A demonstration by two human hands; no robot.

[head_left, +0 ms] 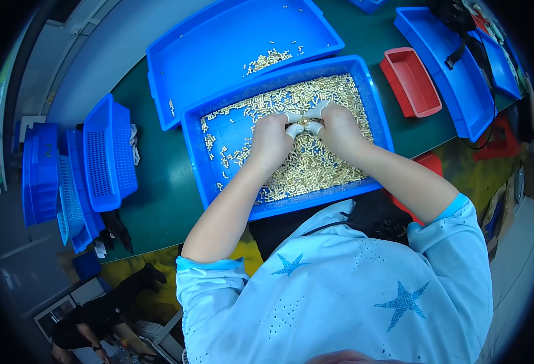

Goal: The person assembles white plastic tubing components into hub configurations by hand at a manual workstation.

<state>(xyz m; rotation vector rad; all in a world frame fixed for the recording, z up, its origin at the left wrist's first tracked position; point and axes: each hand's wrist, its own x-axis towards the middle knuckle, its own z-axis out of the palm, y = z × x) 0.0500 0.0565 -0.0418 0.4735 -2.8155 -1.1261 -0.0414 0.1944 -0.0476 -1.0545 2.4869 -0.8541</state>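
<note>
My left hand (272,141) and my right hand (340,129) meet above a blue plastic tray (192,159). White finger cots cover the thumbs and forefingers. Both hands are closed in a pinch, fingertips almost touching, around small brass-coloured metal pieces (304,121). How many pieces are between the fingers, and how each hand shares them, is too small to make out. Under and around the hands, the tray holds a thick layer of loose, short brass-coloured pins (315,167), narrower at their middles. They lie densest to the right and near side, thinner at the left.
Behind stands a larger blue tray (203,45) with a small heap of pins (270,59). A red bin (411,82) and a long blue tray (443,73) are at the right. Blue perforated baskets (106,151) stand left on the green table (161,206). Another person (106,312) is at lower left.
</note>
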